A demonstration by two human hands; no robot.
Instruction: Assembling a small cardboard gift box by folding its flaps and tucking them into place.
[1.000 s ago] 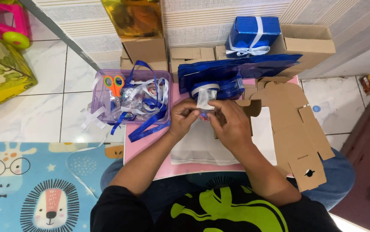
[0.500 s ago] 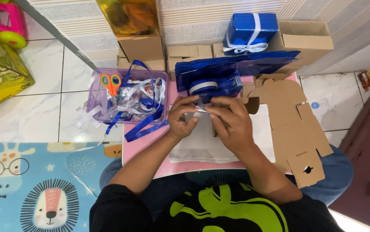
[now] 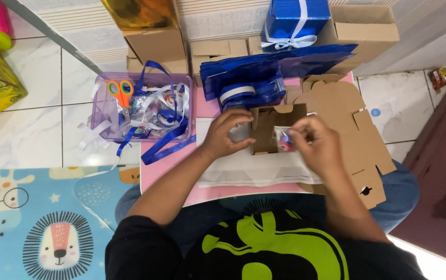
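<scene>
Both hands are working together: the left hand (image 3: 226, 136) is gripping the small open cardboard box (image 3: 270, 127) to steady it, while the right hand (image 3: 313, 143) is pinching a small wrapped item (image 3: 284, 140) at its right edge.

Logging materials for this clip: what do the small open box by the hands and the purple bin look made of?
Small open box: looks like brown cardboard, matte, with folded flaps; the left hand steadies it. Purple bin: probably translucent plastic, glossy, since the ribbons inside show through its walls.
</scene>
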